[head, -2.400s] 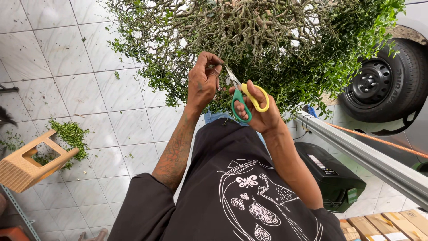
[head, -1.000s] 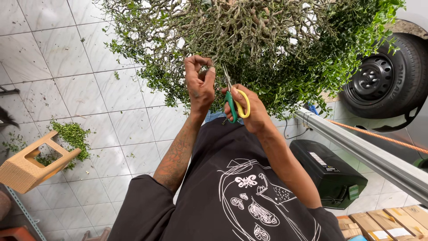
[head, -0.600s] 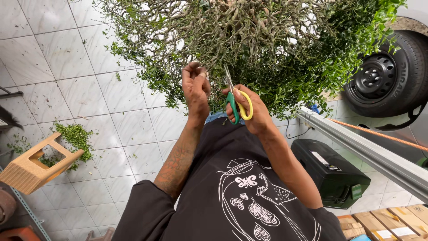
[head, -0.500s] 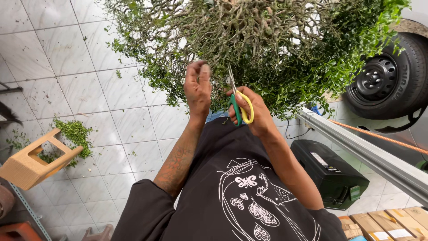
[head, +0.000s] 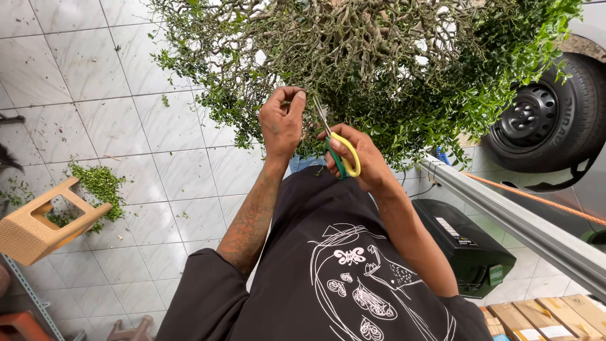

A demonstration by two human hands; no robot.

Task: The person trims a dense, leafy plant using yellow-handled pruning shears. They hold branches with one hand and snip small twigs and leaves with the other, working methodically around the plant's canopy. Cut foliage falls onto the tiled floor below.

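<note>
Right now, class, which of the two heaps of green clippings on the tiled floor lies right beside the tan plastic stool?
The larger, denser heap, touching the tipped tan stool at its upper right. The other clippings lie thin and scattered, farther left near the picture's edge.

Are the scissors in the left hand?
No, the right hand holds the scissors, while the left hand grips a twig of the bush.

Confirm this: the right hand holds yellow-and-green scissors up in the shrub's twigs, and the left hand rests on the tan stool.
Not quite. In the head view the left hand is up in the shrub, pinching a twig, far from the tan stool on the floor. The right hand does hold the yellow-and-green scissors.
</note>
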